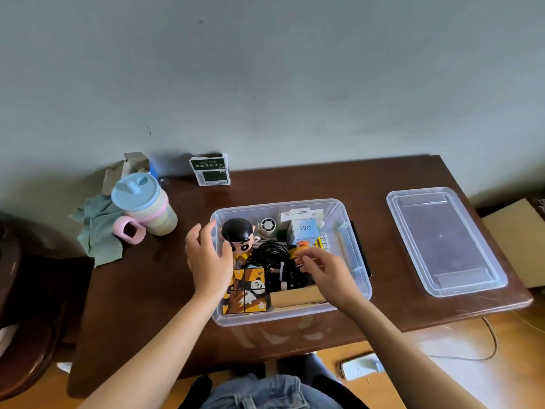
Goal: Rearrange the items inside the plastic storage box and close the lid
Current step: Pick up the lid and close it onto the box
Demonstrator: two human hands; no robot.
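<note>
Indoors, brown wooden table (295,184), grey wall (265,69)

The box (358,261) and the lid (445,240) are clear, smooth plastic with a soft sheen. The tabletop (295,181) is dark brown wood, polished and glossy. The figure (239,234) has a shiny plastic head. The cable (269,255) is matt black. The cloth (98,228) is soft, matt green fabric. The cup (144,202) is pastel plastic, smooth and dull. The wall (265,69) is matt.

chair (26,305) cut off at left edge, phone (361,368) blurred, left hand (208,261) hiding puzzle cube (246,290) corner
</note>
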